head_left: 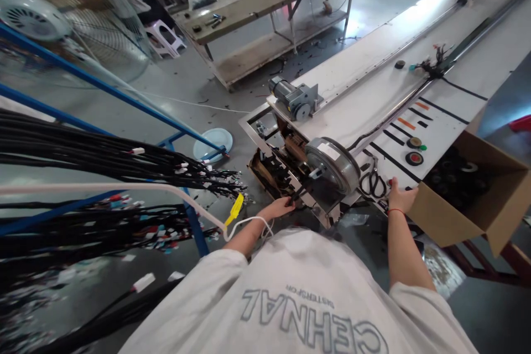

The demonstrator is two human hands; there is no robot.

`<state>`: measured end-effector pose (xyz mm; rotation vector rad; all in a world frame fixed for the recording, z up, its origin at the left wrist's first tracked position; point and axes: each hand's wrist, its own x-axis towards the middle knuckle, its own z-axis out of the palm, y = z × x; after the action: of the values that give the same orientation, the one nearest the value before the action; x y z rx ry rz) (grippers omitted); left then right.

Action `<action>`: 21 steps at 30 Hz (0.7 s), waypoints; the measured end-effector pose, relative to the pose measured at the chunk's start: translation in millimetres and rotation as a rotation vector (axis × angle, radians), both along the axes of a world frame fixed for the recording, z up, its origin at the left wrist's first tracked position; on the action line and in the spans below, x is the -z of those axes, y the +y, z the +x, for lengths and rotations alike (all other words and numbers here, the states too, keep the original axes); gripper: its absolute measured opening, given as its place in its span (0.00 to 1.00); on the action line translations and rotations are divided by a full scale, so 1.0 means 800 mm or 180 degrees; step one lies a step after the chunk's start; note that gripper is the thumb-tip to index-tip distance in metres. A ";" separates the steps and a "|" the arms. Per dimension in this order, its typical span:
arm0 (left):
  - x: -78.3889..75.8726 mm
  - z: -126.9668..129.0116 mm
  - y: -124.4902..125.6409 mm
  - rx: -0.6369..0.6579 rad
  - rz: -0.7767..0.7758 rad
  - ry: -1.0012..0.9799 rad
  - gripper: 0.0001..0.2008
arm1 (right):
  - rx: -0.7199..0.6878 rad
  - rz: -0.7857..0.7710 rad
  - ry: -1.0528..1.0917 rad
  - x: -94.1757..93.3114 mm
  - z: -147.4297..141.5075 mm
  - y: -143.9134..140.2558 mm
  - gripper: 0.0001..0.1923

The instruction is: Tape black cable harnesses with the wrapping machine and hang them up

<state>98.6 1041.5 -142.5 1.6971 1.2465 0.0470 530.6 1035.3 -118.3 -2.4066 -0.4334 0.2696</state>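
My left hand is at the near end of the long machine table, its fingers pinched by a dark strip or cable whose kind I cannot make out. Beside it stands a large round metal wheel on the table end. My right hand rests at the table's near edge, thumb and index finger apart, with the index fingertip by a small red button. Black-handled scissors lie just left of that hand. Black and orange strips and two round rolls or discs are farther up the white tabletop.
An open cardboard box of black parts stands close right. Bundles of black cables hang on a blue rack at left. A grey motor sits at the table's far corner; a fan and workbench stand behind.
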 end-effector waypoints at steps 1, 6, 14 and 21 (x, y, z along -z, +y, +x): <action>0.000 -0.006 -0.002 -0.0081 0.0076 0.0059 0.15 | 0.0010 -0.0005 0.0011 0.000 0.000 0.000 0.45; -0.014 -0.030 -0.025 -0.0110 0.0243 0.0118 0.19 | -0.0022 0.0116 -0.0034 0.004 0.002 -0.001 0.42; -0.049 -0.029 -0.062 -0.0126 0.0431 0.0056 0.21 | -0.0071 -0.0010 0.0029 0.002 0.003 0.000 0.43; -0.071 0.006 -0.046 -0.0413 0.0465 -0.0117 0.18 | -0.0068 0.0046 0.0074 -0.003 0.000 -0.001 0.42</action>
<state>103.4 1004.6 -85.9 1.7290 1.3517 0.2517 530.6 1034.6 -116.0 -2.3836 -0.4492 0.3026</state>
